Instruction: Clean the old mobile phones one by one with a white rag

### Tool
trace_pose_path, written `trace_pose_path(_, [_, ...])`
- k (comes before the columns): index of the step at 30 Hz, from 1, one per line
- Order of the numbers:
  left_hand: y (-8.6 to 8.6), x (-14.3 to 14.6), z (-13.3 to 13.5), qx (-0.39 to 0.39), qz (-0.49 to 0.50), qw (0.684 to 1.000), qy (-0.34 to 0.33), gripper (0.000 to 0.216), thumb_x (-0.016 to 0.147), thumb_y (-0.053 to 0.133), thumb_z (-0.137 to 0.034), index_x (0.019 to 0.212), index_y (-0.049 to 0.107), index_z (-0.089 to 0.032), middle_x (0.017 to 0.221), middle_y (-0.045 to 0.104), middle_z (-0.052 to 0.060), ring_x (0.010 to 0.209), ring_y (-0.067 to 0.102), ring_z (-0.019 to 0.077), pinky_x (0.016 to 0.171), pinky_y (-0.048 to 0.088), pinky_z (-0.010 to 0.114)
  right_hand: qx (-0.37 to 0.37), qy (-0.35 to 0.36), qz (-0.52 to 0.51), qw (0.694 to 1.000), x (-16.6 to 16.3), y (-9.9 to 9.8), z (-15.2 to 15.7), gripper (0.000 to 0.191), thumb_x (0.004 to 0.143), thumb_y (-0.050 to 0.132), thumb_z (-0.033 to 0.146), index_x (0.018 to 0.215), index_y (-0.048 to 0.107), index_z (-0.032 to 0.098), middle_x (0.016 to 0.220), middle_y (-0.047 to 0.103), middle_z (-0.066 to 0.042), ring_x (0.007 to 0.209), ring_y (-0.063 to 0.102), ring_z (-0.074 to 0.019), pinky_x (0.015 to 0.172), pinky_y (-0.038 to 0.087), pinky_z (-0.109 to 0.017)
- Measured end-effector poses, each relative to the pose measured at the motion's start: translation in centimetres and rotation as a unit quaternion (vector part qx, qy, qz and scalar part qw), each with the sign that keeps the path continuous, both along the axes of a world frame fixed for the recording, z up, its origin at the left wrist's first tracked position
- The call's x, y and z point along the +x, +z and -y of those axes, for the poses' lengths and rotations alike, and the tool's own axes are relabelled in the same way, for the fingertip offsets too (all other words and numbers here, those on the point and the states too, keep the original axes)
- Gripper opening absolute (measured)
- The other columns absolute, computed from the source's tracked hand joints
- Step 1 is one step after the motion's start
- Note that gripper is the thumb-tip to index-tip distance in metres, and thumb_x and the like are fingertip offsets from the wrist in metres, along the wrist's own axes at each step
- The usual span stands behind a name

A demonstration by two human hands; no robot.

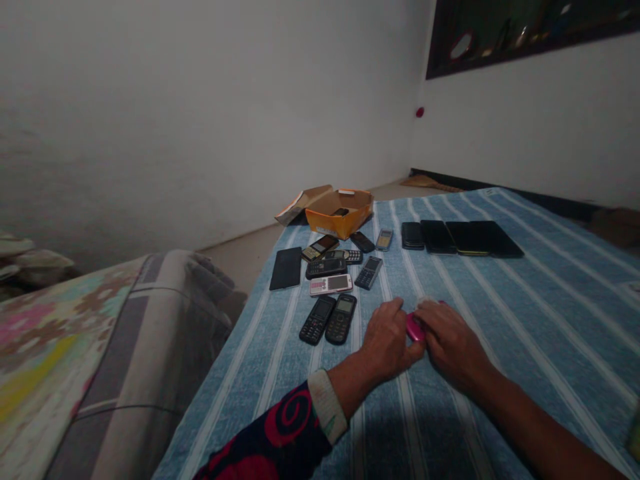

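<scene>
Over the striped blue bedsheet, my left hand is closed on a glossy pink mobile phone, which my fingers mostly cover. My right hand presses against the same phone from the other side, its fingers curled. A bit of white cloth shows at the right fingertips. Left of my hands, two dark keypad phones lie side by side. Beyond them are a white and pink phone, a grey keypad phone and several others.
An orange cardboard box with its lid open stands at the far edge, a dark phone inside. Black tablets and phones form a row at the back right. A black tablet lies at the left. Folded bedding is on the left.
</scene>
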State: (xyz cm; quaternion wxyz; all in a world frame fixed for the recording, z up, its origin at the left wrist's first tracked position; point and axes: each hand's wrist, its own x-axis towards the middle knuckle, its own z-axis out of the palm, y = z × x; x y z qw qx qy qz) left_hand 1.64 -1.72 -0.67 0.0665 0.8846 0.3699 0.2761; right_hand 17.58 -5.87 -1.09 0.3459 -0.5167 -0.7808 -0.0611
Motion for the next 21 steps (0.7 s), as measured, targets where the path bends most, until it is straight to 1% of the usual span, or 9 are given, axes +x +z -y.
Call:
trace_pose_path(3, [0.1, 0.0, 0.0, -0.010, 0.010, 1.000, 0.008, 0.031, 0.072, 0.069, -0.034, 0.095, 0.062, -0.014, 0.117, 0.061, 0.017, 0.108, 0.060, 0.0323, 0.091, 0.052, 0.049, 0.000, -0.006, -0.002, 1.000, 0.8, -0.2, -0.5, 0.028, 0.087, 0.042, 0.011, 0.107, 0.060, 0.019, 0.113, 0.066, -0.012, 0.111, 0.059, -0.0273, 0.099, 0.044, -0.050])
trace_pose_path(6, [0.2, 0.0, 0.0, -0.014, 0.012, 1.000, 0.010, 0.037, 0.072, 0.070, -0.038, 0.097, 0.062, -0.013, 0.120, 0.060, 0.019, 0.110, 0.059, 0.0334, 0.091, 0.052, 0.049, -0.003, -0.026, -0.006, 1.000, 1.5, -0.5, -0.8, 0.027, 0.086, 0.042, 0.011, 0.104, 0.060, 0.020, 0.109, 0.067, -0.012, 0.108, 0.060, -0.0280, 0.095, 0.046, -0.050])
trace_pose_path(10, [0.1, 0.0, -0.1, -0.018, 0.010, 1.000, 0.011, 0.037, 0.073, 0.070, -0.039, 0.097, 0.062, -0.013, 0.120, 0.060, 0.019, 0.110, 0.059, 0.0331, 0.091, 0.052, 0.049, -0.004, -0.019, -0.006, 1.000, 1.6, -0.8, -0.7, 0.028, 0.085, 0.043, 0.012, 0.107, 0.060, 0.019, 0.111, 0.067, -0.013, 0.110, 0.060, -0.0284, 0.096, 0.046, -0.050])
trace_pose_path(16, [0.0, 0.0, -0.1, -0.016, 0.000, 1.000, 0.007, 0.034, 0.072, 0.070, -0.036, 0.094, 0.063, -0.012, 0.119, 0.060, 0.019, 0.108, 0.059, 0.0323, 0.093, 0.051, 0.047, -0.003, 0.007, 0.013, 1.000, 0.5, -0.4, -0.2, 0.030, 0.086, 0.042, 0.009, 0.108, 0.059, 0.018, 0.117, 0.065, -0.013, 0.115, 0.057, -0.0277, 0.103, 0.040, -0.052])
trace_pose_path(19, [0.2, 0.0, 0.0, -0.018, 0.000, 1.000, 0.009, 0.033, 0.075, 0.068, -0.037, 0.096, 0.062, -0.012, 0.119, 0.060, 0.019, 0.108, 0.059, 0.0321, 0.092, 0.052, 0.047, -0.013, 0.000, 0.005, 1.000, 0.7, -0.2, -0.5, 0.027, 0.087, 0.042, 0.010, 0.106, 0.059, 0.019, 0.114, 0.066, -0.012, 0.112, 0.059, -0.0273, 0.099, 0.043, -0.049])
trace_pose_path(21, [0.3, -0.1, 0.0, -0.022, -0.001, 1.000, 0.006, 0.038, 0.076, 0.068, -0.039, 0.099, 0.062, -0.011, 0.121, 0.059, 0.021, 0.110, 0.058, 0.0325, 0.093, 0.051, 0.047, -0.020, -0.010, -0.002, 1.000, 1.2, -0.1, -0.8, 0.025, 0.087, 0.041, 0.011, 0.103, 0.059, 0.019, 0.108, 0.067, -0.012, 0.107, 0.060, -0.0268, 0.097, 0.045, -0.048])
